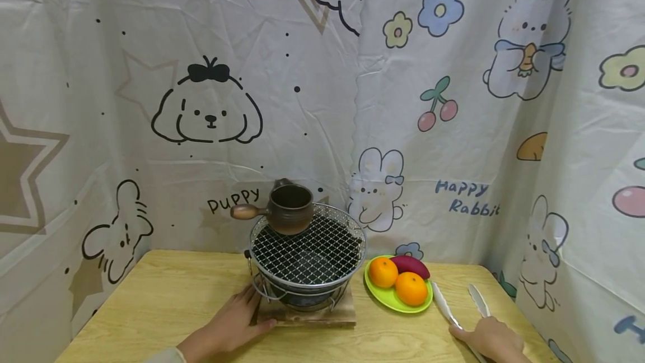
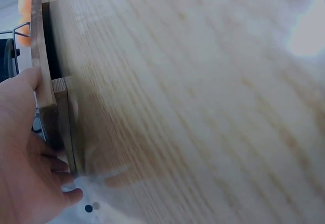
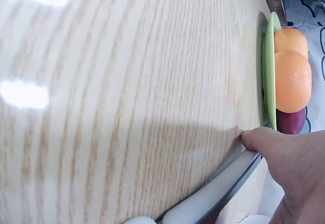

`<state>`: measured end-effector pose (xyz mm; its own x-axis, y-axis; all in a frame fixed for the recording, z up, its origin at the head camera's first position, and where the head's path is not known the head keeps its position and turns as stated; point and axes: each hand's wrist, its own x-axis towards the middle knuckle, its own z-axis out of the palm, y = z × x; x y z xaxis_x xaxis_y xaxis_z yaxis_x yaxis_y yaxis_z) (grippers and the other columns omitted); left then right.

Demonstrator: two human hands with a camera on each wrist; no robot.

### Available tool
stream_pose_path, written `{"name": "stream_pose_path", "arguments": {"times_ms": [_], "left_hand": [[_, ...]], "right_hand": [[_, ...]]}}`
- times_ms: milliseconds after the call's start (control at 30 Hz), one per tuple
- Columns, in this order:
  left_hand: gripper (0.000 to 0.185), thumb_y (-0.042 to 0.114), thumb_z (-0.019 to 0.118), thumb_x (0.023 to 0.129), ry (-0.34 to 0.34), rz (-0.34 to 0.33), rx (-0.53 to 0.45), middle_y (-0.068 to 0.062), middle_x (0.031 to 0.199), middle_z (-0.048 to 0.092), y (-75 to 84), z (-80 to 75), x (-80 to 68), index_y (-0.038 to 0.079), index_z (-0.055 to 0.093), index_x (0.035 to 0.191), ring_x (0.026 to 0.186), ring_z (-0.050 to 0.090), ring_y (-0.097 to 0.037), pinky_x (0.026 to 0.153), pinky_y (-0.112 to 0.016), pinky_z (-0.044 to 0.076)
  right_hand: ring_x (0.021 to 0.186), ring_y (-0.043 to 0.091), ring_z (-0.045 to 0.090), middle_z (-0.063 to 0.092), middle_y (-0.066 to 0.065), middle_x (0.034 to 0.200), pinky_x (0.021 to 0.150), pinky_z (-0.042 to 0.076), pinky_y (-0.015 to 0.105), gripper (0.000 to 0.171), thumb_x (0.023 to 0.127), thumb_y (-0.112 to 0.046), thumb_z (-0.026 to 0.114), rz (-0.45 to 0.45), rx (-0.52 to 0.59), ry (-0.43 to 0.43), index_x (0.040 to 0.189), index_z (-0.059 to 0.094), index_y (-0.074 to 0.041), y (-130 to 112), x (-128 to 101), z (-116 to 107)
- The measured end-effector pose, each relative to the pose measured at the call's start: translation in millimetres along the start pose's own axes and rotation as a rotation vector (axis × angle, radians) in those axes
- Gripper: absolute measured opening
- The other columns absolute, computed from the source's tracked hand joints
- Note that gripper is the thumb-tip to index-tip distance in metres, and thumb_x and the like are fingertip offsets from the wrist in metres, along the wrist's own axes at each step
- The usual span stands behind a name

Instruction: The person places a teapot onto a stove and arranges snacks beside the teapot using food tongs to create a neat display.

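Observation:
A small round grill (image 1: 307, 248) with a wire mesh top stands on a wooden board (image 1: 312, 315) in the middle of the table. On the mesh's far left sits a brown clay pot (image 1: 289, 209) with a side handle. My left hand (image 1: 242, 318) rests against the board's front left corner, fingers fairly straight; in the left wrist view my thumb lies on the board (image 2: 43, 56) edge. My right hand (image 1: 486, 335) grips the near end of metal tongs (image 1: 443, 304) lying on the table, thumb pressed on one arm of the tongs (image 3: 213, 196).
A green plate (image 1: 383, 297) with two oranges (image 1: 411, 288) and a purple sweet potato (image 1: 410, 265) sits between the grill and the tongs. A printed cartoon curtain closes in the wooden table (image 1: 166, 296) behind and on both sides.

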<state>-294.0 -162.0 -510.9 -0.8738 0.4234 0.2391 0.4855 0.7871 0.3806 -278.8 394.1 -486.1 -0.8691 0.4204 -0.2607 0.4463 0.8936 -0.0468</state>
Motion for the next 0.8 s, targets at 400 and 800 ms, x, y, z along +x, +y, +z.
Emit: {"name": "stream_pose_path", "arguments": {"times_ms": [400, 800], "left_hand": [[0.099, 0.067, 0.057, 0.094, -0.06, -0.056, -0.037, -0.032, 0.156, 0.039, -1.6, -0.4, 0.7, -0.013, 0.038, 0.151, 0.142, 0.042, -0.049, 0.11, -0.066, 0.039], [0.099, 0.067, 0.055, 0.095, -0.075, -0.049, -0.018, -0.032, 0.158, 0.036, -2.2, 0.9, 1.3, -0.012, 0.035, 0.152, 0.144, 0.039, -0.049, 0.112, -0.066, 0.037]], "right_hand": [[0.077, 0.035, 0.053, 0.049, 0.034, 0.093, 0.064, 0.052, 0.041, 0.117, 0.07, -0.082, 0.071, -0.039, 0.117, 0.181, 0.107, 0.039, 0.024, 5, 2, -15], [0.073, 0.038, 0.056, 0.043, 0.043, 0.104, 0.058, 0.053, 0.049, 0.124, 0.076, -0.083, 0.064, -0.285, 0.177, 0.288, 0.124, 0.03, 0.026, -6, -3, -66]]}}
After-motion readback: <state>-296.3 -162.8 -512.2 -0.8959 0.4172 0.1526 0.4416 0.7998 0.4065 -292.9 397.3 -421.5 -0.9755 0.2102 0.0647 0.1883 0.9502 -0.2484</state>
